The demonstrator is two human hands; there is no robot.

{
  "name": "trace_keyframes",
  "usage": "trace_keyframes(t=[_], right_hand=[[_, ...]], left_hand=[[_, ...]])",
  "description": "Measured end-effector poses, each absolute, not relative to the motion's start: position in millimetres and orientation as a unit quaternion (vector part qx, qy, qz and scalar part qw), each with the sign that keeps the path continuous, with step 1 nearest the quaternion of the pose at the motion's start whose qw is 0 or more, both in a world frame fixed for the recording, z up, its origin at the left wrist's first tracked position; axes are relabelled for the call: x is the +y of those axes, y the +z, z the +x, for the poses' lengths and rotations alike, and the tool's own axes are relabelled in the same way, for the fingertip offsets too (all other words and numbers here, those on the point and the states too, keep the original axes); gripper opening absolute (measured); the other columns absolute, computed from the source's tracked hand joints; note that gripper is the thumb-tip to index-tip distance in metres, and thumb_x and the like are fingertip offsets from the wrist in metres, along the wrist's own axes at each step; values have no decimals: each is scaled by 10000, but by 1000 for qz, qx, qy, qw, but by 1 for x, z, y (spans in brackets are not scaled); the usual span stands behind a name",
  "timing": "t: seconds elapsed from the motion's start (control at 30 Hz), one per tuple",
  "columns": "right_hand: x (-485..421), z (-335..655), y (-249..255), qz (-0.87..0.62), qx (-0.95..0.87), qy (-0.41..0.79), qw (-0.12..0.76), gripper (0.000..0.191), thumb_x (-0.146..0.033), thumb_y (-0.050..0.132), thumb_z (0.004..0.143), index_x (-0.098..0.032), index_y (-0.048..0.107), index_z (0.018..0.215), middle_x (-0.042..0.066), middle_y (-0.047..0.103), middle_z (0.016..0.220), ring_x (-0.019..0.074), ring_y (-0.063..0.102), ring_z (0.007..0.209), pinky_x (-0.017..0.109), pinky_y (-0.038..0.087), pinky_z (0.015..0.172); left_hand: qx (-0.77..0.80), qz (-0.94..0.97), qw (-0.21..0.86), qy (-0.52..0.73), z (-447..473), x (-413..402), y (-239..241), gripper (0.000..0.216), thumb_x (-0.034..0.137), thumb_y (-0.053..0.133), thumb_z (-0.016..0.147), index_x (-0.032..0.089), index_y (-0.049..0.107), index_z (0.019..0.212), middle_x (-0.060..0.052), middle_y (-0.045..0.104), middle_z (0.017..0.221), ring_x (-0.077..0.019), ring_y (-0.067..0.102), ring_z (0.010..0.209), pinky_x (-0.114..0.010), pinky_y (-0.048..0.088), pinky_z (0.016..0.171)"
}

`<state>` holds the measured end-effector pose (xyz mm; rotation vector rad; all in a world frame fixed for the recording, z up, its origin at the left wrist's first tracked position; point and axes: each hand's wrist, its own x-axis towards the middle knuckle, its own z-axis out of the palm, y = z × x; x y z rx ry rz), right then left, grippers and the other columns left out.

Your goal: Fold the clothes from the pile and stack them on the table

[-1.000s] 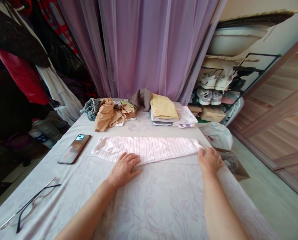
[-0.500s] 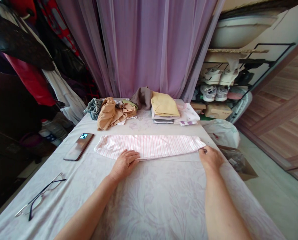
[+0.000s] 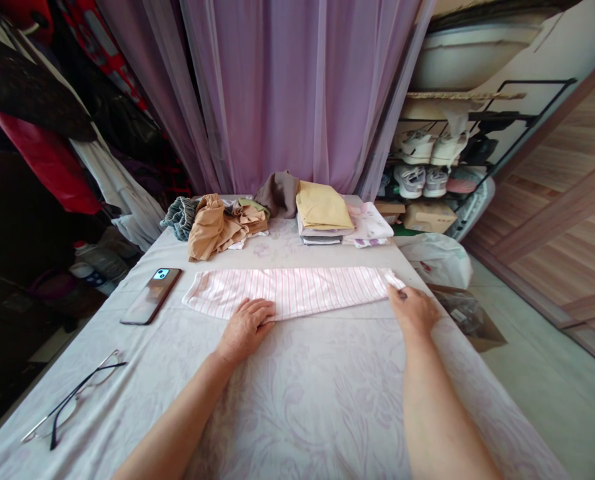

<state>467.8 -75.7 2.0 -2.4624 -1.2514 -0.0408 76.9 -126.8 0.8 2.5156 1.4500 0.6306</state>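
A pair of pink-and-white striped pants [image 3: 302, 290], folded into a long strip, lies crosswise on the table. My left hand [image 3: 247, 327] rests flat on its near edge, left of the middle, fingers stretched out. At the right end of the strip, my right hand [image 3: 413, 308] pinches the narrow hem between thumb and fingers; that end is slightly rumpled. Behind the pants stands a stack of folded clothes [image 3: 324, 207] with a yellow piece on top. A loose heap of tan clothes [image 3: 212, 230] lies at the back left.
A phone [image 3: 151, 297] lies at the left on the patterned tablecloth [image 3: 297, 400], with eyeglasses [image 3: 72, 400] nearer me. Purple curtains [image 3: 287, 93] hang behind the table. To the right are a shoe rack [image 3: 477, 120] and a plastic bag [image 3: 437, 260] beside the table edge.
The view has shifted slightly. My right hand has moved a little inward with the hem, and the right end of the pants is more rumpled. My left hand stays on the cloth.
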Motion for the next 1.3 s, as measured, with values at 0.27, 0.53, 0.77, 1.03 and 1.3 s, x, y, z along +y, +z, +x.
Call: trace_keyframes(t=[0.27, 0.53, 0.77, 1.03, 1.3], right_hand=[[-72, 467, 6, -852, -472, -67, 217, 375, -420, 433, 881, -140, 683, 880, 160, 690, 934, 269, 583, 891, 343, 363, 724], [-77, 465, 2, -857, -471, -41, 206, 367, -435, 470, 857, -153, 705, 875, 118, 705, 885, 254, 590, 847, 334, 381, 722], [-82, 473, 2, -872, -460, -14, 169, 366, -297, 419, 859, -194, 733, 1015, 126, 705, 1051, 279, 592, 965, 373, 421, 780], [-87, 467, 3, -872, -455, -1, 182, 417, -469, 451, 887, -223, 715, 1096, 115, 640, 1257, 320, 521, 1148, 488, 385, 958], [-84, 466, 4, -875, -450, 4, 177, 355, -395, 480, 872, -166, 702, 1029, 159, 645, 1160, 311, 539, 1104, 438, 407, 910]], left_hand=[[512, 811, 156, 238, 77, -123, 11, 142, 250, 453, 935, 222, 580, 879, -60, 717, 1112, -208, 660, 1032, -477, 422, 1036], [490, 836, 134, 208, 75, -125, 8, 97, 252, 515, 900, 216, 603, 921, -91, 670, 1221, -242, 596, 1168, -535, 350, 1089], [502, 837, 112, 187, 76, -127, 3, 253, 284, 579, 880, 235, 643, 1120, -98, 628, 1314, -276, 548, 1247, -583, 317, 1109], [509, 825, 111, 220, 77, -124, 0, 282, 315, 447, 965, 245, 692, 1086, -81, 675, 1246, -248, 599, 1185, -560, 357, 1092], [510, 831, 100, 197, 79, -126, 2, 337, 336, 401, 991, 292, 670, 1191, -60, 645, 1305, -249, 552, 1244, -556, 338, 1104]])
